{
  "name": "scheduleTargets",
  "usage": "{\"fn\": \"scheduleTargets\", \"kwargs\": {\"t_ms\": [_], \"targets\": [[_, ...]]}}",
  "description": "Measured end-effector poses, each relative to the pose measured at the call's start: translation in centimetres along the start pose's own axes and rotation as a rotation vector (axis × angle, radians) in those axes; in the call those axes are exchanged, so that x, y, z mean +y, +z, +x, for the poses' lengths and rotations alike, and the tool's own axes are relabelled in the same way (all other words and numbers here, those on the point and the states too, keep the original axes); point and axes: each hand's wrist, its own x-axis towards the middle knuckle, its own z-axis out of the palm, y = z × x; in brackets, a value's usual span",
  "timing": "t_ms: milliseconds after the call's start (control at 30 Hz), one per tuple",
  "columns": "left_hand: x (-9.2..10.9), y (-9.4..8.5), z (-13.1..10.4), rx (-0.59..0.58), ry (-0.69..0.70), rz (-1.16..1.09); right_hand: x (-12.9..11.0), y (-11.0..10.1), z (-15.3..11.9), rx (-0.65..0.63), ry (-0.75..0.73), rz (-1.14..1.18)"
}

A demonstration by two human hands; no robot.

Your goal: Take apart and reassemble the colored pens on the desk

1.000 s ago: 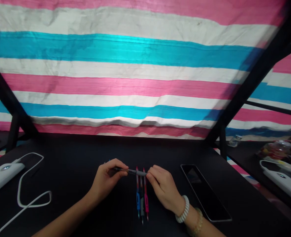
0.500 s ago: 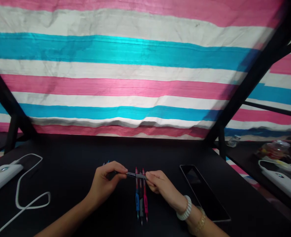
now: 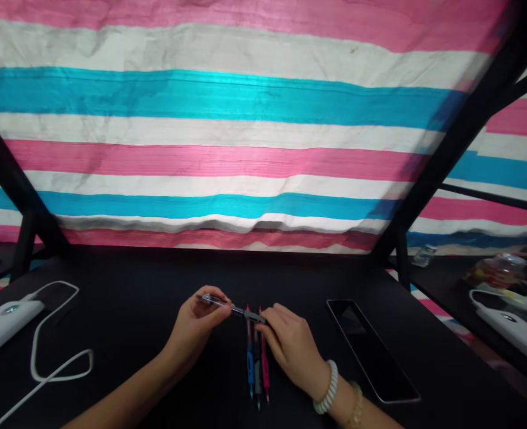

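Between my two hands a pen (image 3: 237, 310) with a clear barrel and a grey grip is held almost level, slightly tilted. My left hand (image 3: 196, 322) pinches its clear barrel between thumb and fingers. At its grey end, my right hand (image 3: 292, 339) has thumb and fingers closed round the tip, which is hidden. Below the held pen, three pens lie side by side on the black table: a blue pen (image 3: 250, 364), a grey pen (image 3: 257, 375) and a pink pen (image 3: 265, 367). Their upper ends are partly covered by the held pen and my right hand.
To the right lies a dark-screened phone or tablet (image 3: 370, 351). A white device (image 3: 8, 325) with a white cable (image 3: 35, 333) sits at the left. Black frame posts (image 3: 399, 238) rise at the table's far corners, before a striped sheet (image 3: 227, 161). A side table holds a jar (image 3: 499, 271).
The held pen has tilted, its clear end rising at the left and now showing past my left fingers. My right hand has turned, with its back now more upward over the grey end.
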Motion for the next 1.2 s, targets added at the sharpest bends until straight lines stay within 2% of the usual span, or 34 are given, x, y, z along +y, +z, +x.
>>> {"fn": "scheduleTargets", "kwargs": {"t_ms": [167, 367, 500, 900, 1067, 1200], "targets": [[-0.3, 0.7, -0.5, 0.015, -0.042, -0.111, -0.3, 0.5, -0.1, 0.035, -0.076, -0.200], [-0.4, 0.7, -0.8, 0.039, -0.049, -0.059, -0.6, 0.7, 0.0, 0.080, -0.143, -0.283], [-0.3, 0.9, -0.9, 0.062, -0.054, -0.069, -0.9, 0.5, 0.0, 0.083, -0.116, -0.198], [-0.2, 1.1, -1.3, 0.076, -0.077, -0.083, -2.0, 0.6, 0.0, -0.060, 0.055, 0.110], [0.2, 0.8, -1.1, 0.045, -0.006, 0.011, -2.0, 0.1, 0.2, -0.068, 0.013, 0.091], [1.0, 0.4, -0.7, 0.008, 0.048, 0.123, -1.7, -0.2, 0.2, -0.013, -0.013, 0.238]]}}
